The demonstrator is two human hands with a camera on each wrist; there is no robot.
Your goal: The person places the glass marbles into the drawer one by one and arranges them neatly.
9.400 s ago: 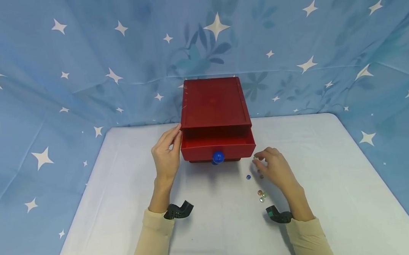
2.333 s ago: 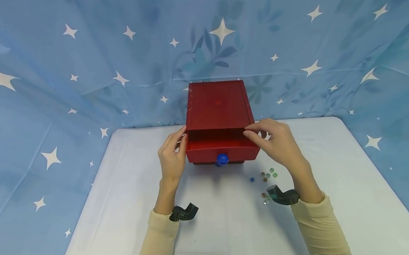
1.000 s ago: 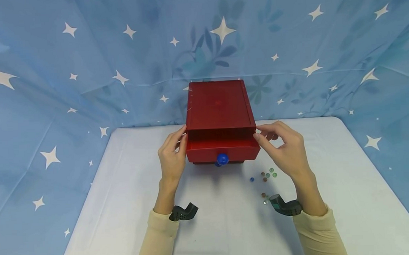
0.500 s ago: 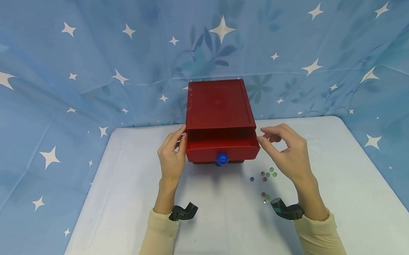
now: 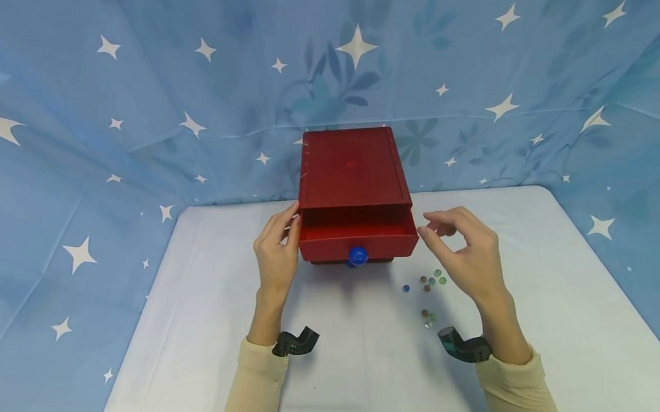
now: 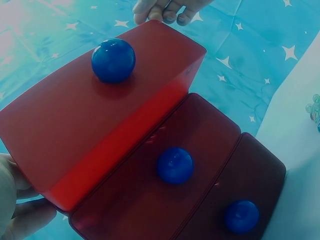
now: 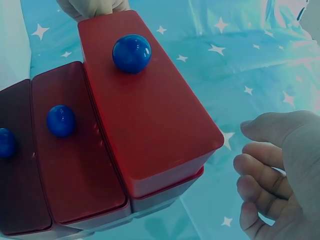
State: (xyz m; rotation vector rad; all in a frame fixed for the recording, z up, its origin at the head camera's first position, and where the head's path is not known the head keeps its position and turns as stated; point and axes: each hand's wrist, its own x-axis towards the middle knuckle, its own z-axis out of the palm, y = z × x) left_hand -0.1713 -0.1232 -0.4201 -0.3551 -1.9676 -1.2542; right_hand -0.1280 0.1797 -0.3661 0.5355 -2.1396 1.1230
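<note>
A red three-drawer chest (image 5: 352, 168) stands at the back of the white table (image 5: 214, 334). Its top drawer (image 5: 359, 238), with a blue knob (image 5: 357, 255), is pulled out; what lies inside is hidden. My left hand (image 5: 289, 223) rests with straight fingers against the chest's left side, and it shows at the drawer's corner (image 6: 20, 210) in the left wrist view. My right hand (image 5: 433, 226) hovers just right of the drawer's front corner. Its fingers (image 7: 260, 175) are loosely curled and hold nothing. Several small glass beads (image 5: 431, 281) lie on the table below it.
A few more beads (image 5: 426, 317) lie near my right wrist, and a single blue one (image 5: 405, 288) sits to the left of the group. The two lower drawers (image 6: 174, 165) are pushed in. A blue starred cloth (image 5: 138, 116) hangs behind and at both sides.
My right hand has drawn back from above the open drawer's right edge to a spot beside its front corner, a little lower. The left hand and the chest have stayed put.
</note>
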